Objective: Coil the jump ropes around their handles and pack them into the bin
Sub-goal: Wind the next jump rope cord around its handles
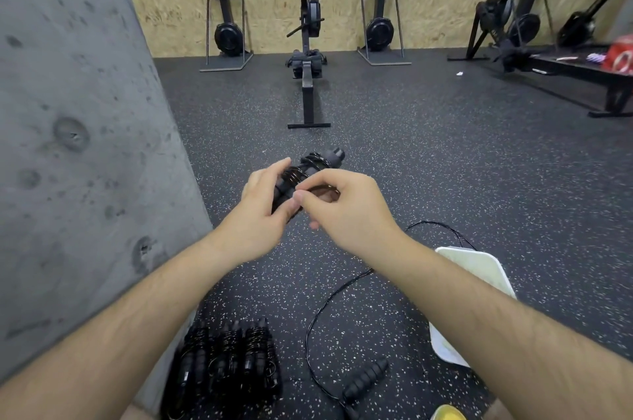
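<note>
Left hand [260, 210] is gripping the coiled jump rope [310, 164] by its black handles, fingers wrapped round them, holding it above the speckled floor [428, 152]. Right hand [349, 207] is pinching a loop of its cord against the bundle (thumb and forefinger closing on it). Finished bundles [226, 361] are lying in a row by the concrete wall [68, 145], lower left. A loose rope [318, 313] is trailing across the floor, its ribbed handle [364, 377] lying near the white bin [479, 269], which is sitting under the right forearm. Red item [620, 54] far right is showing white markings, too blurred to read.
</note>
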A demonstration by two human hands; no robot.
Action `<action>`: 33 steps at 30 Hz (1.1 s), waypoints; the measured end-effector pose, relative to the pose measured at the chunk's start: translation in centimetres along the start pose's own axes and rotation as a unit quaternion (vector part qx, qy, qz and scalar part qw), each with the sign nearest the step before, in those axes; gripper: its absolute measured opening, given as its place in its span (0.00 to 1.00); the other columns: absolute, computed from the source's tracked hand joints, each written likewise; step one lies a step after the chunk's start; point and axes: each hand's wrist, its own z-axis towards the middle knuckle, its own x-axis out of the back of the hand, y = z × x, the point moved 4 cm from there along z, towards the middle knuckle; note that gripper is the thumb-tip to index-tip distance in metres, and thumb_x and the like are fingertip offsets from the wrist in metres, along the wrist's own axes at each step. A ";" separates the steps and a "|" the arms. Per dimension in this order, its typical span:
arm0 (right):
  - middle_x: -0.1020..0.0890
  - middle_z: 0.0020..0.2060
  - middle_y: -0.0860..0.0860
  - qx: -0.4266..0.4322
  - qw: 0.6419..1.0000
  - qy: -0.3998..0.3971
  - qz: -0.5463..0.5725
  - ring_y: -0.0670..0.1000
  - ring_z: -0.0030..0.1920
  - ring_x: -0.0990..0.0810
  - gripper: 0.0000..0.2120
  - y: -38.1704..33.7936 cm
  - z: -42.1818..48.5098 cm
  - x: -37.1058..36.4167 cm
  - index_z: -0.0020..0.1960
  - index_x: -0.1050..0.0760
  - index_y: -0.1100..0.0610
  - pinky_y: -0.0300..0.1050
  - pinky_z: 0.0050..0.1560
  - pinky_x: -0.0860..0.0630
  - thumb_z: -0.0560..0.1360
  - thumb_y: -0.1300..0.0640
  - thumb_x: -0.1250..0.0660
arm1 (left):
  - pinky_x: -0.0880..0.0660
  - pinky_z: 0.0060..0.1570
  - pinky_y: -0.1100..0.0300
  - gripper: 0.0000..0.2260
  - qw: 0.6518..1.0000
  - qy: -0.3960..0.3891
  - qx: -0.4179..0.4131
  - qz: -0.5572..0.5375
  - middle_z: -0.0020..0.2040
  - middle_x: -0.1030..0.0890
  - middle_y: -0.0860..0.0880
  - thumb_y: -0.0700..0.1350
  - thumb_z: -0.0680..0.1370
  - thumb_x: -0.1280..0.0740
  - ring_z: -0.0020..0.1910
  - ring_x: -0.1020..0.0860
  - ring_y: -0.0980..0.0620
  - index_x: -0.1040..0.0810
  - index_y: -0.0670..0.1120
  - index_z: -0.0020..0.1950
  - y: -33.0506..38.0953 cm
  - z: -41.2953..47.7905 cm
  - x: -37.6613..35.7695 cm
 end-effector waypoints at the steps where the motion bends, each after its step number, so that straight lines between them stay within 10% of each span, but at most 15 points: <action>1: 0.19 0.30 0.46 -0.005 0.999 -0.002 0.054 0.44 0.29 0.20 0.02 -0.1 0.0 0.0 0.46 0.16 0.55 0.34 0.30 0.27 0.75 0.61 0.28 | 0.37 0.72 0.57 0.28 0.999 -0.010 0.020 -0.032 0.70 0.32 0.52 0.47 0.83 0.37 0.71 0.32 0.55 0.44 0.56 0.81 0.1 0.0 0.0; 4: 0.17 0.34 0.49 0.006 0.989 -0.012 0.147 0.46 0.32 0.20 0.04 -0.3 0.2 0.0 0.49 0.17 0.59 0.33 0.33 0.26 0.76 0.64 0.28 | 0.30 0.57 0.66 0.26 0.995 -0.021 0.057 -0.080 0.64 0.24 0.58 0.51 0.85 0.41 0.58 0.22 0.61 0.47 0.65 0.80 0.5 -0.1 -0.4; 8: 0.18 0.38 0.56 0.060 0.995 0.005 0.083 0.56 0.34 0.22 0.03 -0.4 0.7 -0.5 0.46 0.17 0.54 0.48 0.37 0.21 0.75 0.61 0.26 | 0.30 0.67 0.61 0.26 0.992 -0.027 0.024 -0.121 0.66 0.24 0.63 0.50 0.85 0.40 0.63 0.24 0.65 0.46 0.69 0.78 1.0 -0.7 -1.0; 11: 0.23 0.34 0.49 0.102 0.994 0.009 0.035 0.47 0.32 0.30 0.07 -0.7 0.9 -0.2 0.41 0.19 0.49 0.39 0.35 0.27 0.73 0.59 0.24 | 0.29 0.63 0.67 0.25 0.994 -0.026 -0.014 -0.101 0.66 0.26 0.67 0.45 0.85 0.39 0.58 0.24 0.71 0.39 0.72 0.74 1.9 -0.8 -0.6; 15: 0.22 0.35 0.49 0.095 0.991 -0.077 0.059 0.45 0.34 0.28 0.10 -1.4 1.0 0.3 0.43 0.19 0.50 0.38 0.36 0.27 0.70 0.63 0.21 | 0.27 0.48 0.56 0.24 0.997 -0.022 -0.017 -0.074 0.46 0.20 0.56 0.43 0.85 0.41 0.44 0.24 0.58 0.25 0.77 0.50 1.9 -0.4 0.0; 23: 0.18 0.33 0.49 0.174 0.984 -0.045 -0.012 0.48 0.32 0.18 0.05 -3.0 1.4 3.8 0.45 0.18 0.62 0.40 0.35 0.24 0.74 0.60 0.25 | 0.22 0.50 0.42 0.11 0.940 0.018 0.076 -0.331 0.57 0.18 0.40 0.43 0.80 0.37 0.51 0.18 0.35 0.22 0.59 0.53 1.5 -0.1 1.2; 27: 0.22 0.46 0.54 0.217 0.972 0.053 -0.066 0.51 0.47 0.22 0.06 -2.5 1.9 4.7 0.48 0.23 0.55 0.44 0.51 0.26 0.83 0.56 0.36 | 0.30 0.60 0.26 0.09 0.902 0.014 0.073 -0.426 0.57 0.22 0.38 0.43 0.77 0.35 0.55 0.19 0.27 0.24 0.55 0.55 1.7 -0.2 1.6; 33: 0.32 0.63 0.48 0.198 0.958 0.109 -0.174 0.50 0.66 0.34 0.12 -2.6 1.9 4.9 0.49 0.28 0.58 0.36 0.69 0.39 0.85 0.54 0.46 | 0.27 0.59 0.26 0.11 0.850 0.005 0.070 -0.522 0.68 0.29 0.32 0.38 0.77 0.39 0.55 0.20 0.27 0.27 0.54 0.51 2.2 0.1 1.9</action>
